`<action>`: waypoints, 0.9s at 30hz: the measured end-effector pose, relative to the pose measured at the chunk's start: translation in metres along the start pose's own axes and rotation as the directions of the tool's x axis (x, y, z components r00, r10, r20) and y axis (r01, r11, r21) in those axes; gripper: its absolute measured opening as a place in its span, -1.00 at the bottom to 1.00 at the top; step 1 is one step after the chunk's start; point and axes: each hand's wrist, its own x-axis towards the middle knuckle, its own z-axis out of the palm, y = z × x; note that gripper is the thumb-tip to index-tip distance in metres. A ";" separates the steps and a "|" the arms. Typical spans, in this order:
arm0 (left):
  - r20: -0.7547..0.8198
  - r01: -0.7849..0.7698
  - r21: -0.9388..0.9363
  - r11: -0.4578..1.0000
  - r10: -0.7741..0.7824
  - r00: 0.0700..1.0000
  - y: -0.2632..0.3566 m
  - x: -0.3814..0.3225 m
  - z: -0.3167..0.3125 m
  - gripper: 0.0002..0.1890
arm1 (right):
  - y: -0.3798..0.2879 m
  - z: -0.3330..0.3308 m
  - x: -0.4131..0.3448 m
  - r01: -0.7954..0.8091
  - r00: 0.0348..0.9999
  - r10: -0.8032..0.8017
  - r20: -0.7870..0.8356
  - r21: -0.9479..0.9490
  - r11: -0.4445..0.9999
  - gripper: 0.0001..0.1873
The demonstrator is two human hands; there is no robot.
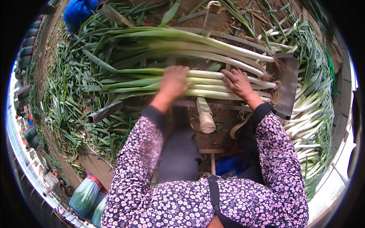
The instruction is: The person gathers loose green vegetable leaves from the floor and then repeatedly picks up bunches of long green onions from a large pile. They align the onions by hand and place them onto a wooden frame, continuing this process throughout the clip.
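Several long green onions (212,87) lie side by side across a low metal-and-wood rack, roots to the right and leaves to the left. My left hand (174,81) is palm down around their stalks near where white turns green; it is slightly blurred. Farther right, my right hand (237,82) curls over the white stalks, its fingertips on the farthest one. Beyond my hands lies a second, looser group of green onions (211,48), partly blurred. An upright metal plate (286,85) stands at the root end, with roots close to it.
A heap of green onions (308,136) lies along the right side. Cut leaves (68,94) cover the ground at left. Metal posts (105,111) and a wooden-ended bar (206,122) jut from the rack. A blue bag (78,14) is at the far left; filled sacks (87,196) stand lower left.
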 end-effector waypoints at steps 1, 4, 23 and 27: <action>-0.019 -0.002 -0.001 1.000 0.002 1.000 0.000 -0.002 0.004 -0.40 | -0.005 -0.008 0.005 -0.030 0.998 0.031 0.061 -0.007 1.000 -0.69; -0.083 -0.015 -0.007 1.000 0.014 0.996 0.000 -0.006 0.011 -0.43 | -0.017 -0.023 0.035 0.178 0.938 -0.171 -0.303 -0.006 0.984 -0.74; -0.195 0.000 -0.011 1.000 -0.002 0.981 0.005 -0.007 0.018 -0.43 | -0.040 -0.076 0.003 0.093 0.953 -0.112 -0.280 -0.081 0.992 -0.61; -0.043 0.053 -0.003 0.999 -0.053 0.998 0.005 -0.007 0.018 -0.39 | -0.038 -0.088 -0.015 -0.080 0.992 0.072 -0.100 -0.076 0.994 -0.59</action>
